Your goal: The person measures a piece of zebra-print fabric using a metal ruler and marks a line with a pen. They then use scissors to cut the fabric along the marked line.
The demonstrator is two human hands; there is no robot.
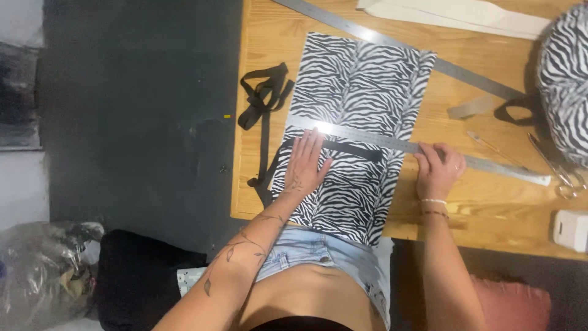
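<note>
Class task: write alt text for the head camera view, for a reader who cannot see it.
A person's left hand presses flat on zebra-print fabric while the right hand steadies a metal ruler laid across it, on a wooden table. A black strap lies at the fabric's left edge; scissors lie far right.

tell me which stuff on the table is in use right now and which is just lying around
In use:
left hand flat on zebra fabric
right hand on metal ruler
black strap under the ruler

Lying about:
second long ruler
scissors
white fabric strip
white box
zebra bundle
</note>
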